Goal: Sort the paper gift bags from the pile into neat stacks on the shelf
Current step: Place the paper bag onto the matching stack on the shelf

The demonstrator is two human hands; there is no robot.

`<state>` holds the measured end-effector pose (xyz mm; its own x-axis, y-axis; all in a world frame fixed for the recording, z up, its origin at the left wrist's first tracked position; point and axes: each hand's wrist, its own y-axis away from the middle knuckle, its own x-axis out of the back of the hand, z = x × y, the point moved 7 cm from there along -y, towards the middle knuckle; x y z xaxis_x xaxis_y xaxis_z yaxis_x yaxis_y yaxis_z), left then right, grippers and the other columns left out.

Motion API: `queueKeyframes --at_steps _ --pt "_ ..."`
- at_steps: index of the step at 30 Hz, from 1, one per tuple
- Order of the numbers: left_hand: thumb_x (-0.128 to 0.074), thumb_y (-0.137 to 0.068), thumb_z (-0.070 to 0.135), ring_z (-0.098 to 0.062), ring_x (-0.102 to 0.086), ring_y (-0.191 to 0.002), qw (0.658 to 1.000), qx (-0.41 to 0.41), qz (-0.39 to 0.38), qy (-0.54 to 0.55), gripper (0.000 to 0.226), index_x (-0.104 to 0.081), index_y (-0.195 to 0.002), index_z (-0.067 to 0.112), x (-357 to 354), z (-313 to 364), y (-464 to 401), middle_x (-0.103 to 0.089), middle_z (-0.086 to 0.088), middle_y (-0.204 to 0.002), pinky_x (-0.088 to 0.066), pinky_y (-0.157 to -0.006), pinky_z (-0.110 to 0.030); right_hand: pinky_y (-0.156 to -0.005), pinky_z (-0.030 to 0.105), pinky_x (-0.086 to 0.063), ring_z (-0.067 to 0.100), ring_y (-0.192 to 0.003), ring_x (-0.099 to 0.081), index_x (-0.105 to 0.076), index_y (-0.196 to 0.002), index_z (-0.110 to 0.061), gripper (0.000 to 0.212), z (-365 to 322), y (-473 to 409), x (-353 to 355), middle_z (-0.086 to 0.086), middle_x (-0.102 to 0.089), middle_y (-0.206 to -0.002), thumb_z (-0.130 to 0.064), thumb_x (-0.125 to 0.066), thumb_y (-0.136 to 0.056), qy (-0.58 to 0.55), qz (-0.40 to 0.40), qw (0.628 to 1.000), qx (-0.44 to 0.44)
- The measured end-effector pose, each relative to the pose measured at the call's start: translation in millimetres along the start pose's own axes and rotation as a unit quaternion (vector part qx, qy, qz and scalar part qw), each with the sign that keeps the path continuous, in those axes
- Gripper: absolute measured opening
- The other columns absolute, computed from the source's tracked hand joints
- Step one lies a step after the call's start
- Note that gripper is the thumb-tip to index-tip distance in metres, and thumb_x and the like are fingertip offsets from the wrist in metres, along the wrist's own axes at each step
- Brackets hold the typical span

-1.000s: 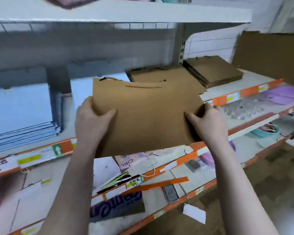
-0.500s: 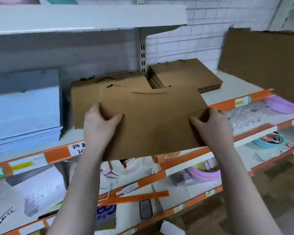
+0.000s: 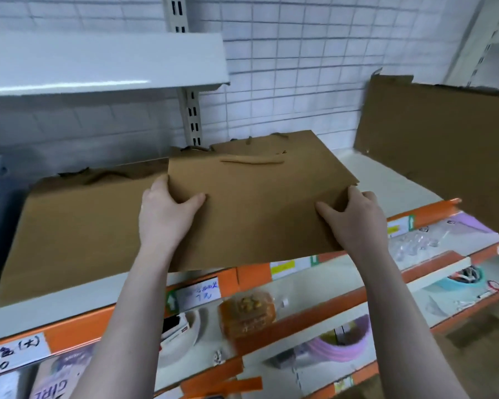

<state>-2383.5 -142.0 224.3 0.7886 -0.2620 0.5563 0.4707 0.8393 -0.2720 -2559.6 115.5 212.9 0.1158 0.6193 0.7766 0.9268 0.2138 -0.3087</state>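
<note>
A flat brown paper gift bag (image 3: 260, 208) with a paper handle is held level over the shelf (image 3: 392, 182). My left hand (image 3: 167, 214) grips its left edge, thumb on top. My right hand (image 3: 355, 217) grips its right edge the same way. The bag's far part covers a stack of brown bags (image 3: 288, 139) at the shelf's back. To the left lies another stack of larger brown bags (image 3: 78, 231), handles towards the wall.
A big cardboard sheet (image 3: 438, 145) leans at the right end of the shelf. A white upper shelf (image 3: 98, 64) overhangs the left side. Lower orange-edged shelves (image 3: 300, 315) hold small goods and price labels. A tiled wall stands behind.
Both hands have carried the bag rightward and forward over the right-hand stack. The view has shifted right, so the blue stack at the left is out of sight.
</note>
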Motion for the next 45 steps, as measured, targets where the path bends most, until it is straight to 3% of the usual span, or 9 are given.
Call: queueKeyframes --at_steps 4,13,17,20,26,35,45 --pt "-0.069 -0.081 0.038 -0.026 -0.041 -0.129 1.0 0.008 0.017 -0.008 0.078 -0.032 -0.145 0.012 -28.3 19.2 -5.0 -0.041 -0.009 -0.143 -0.035 -0.102 -0.034 -0.092 0.039 -0.041 0.035 -0.109 -0.051 -0.05 -0.123 -0.003 0.056 15.0 -42.6 -3.8 0.017 -0.051 -0.119 -0.044 -0.059 -0.087 -0.011 -0.004 1.0 0.024" --pt "-0.067 -0.083 0.036 -0.028 -0.039 -0.13 0.993 0.064 0.086 -0.056 0.076 -0.031 -0.145 0.012 -97.5 62.9 -15.7 -0.039 -0.012 -0.144 -0.033 -0.103 -0.035 -0.088 0.039 -0.045 0.032 -0.107 -0.051 -0.052 -0.123 -0.005 0.054 49.1 -150.0 -27.7 0.016 -0.051 -0.117 -0.044 -0.059 -0.085 -0.05 -0.069 0.992 0.091" --pt "-0.068 -0.082 0.033 -0.031 -0.042 -0.127 0.988 0.073 0.111 -0.073 0.072 -0.038 -0.141 0.008 -112.7 71.7 -20.4 -0.046 -0.015 -0.138 -0.034 -0.102 -0.035 -0.088 0.039 -0.044 0.032 -0.108 -0.05 -0.053 -0.117 -0.006 0.049 51.9 -180.0 -39.2 0.015 -0.051 -0.117 -0.043 -0.059 -0.085 -0.065 -0.093 0.988 0.107" --pt "-0.068 -0.078 0.037 -0.035 -0.046 -0.121 0.983 0.083 0.124 -0.108 0.067 -0.046 -0.135 0.007 -114.3 68.0 -27.3 -0.053 -0.016 -0.13 -0.038 -0.102 -0.044 -0.09 0.038 -0.041 0.034 -0.113 -0.047 -0.054 -0.115 -0.004 0.048 48.6 -190.8 -48.6 0.017 -0.051 -0.119 -0.041 -0.059 -0.085 -0.066 -0.109 0.985 0.113" --pt "-0.067 -0.079 0.032 -0.035 -0.048 -0.113 0.98 0.083 0.123 -0.131 0.052 -0.053 -0.121 0.006 -123.8 64.9 -44.9 -0.057 -0.016 -0.119 -0.041 -0.096 -0.045 -0.093 0.036 -0.037 0.035 -0.117 -0.043 -0.052 -0.12 -0.001 0.049 40.3 -203.3 -62.1 0.02 -0.051 -0.122 -0.037 -0.057 -0.087 -0.05 -0.111 0.986 0.115" --pt "-0.065 -0.083 0.03 -0.032 -0.053 -0.111 0.985 0.095 0.079 -0.121 0.053 -0.048 -0.126 0.006 -149.6 44.4 -72.5 -0.055 -0.013 -0.124 -0.044 -0.086 -0.036 -0.096 0.038 -0.036 0.035 -0.118 -0.042 -0.046 -0.126 0.0 0.052 32.5 -213.4 -82.7 0.02 -0.049 -0.127 -0.036 -0.054 -0.09 -0.012 -0.111 0.986 0.122" --pt "-0.055 -0.09 0.037 -0.035 -0.047 -0.118 0.978 0.106 0.044 -0.176 0.062 -0.036 -0.136 0.0 -168.5 41.5 -84.8 -0.042 -0.016 -0.137 -0.041 -0.087 -0.038 -0.083 0.037 -0.041 0.035 -0.11 -0.05 -0.049 -0.117 0.001 0.043 37.6 -217.7 -97.6 0.019 -0.049 -0.123 -0.035 -0.049 -0.093 0.004 -0.109 0.986 0.122"
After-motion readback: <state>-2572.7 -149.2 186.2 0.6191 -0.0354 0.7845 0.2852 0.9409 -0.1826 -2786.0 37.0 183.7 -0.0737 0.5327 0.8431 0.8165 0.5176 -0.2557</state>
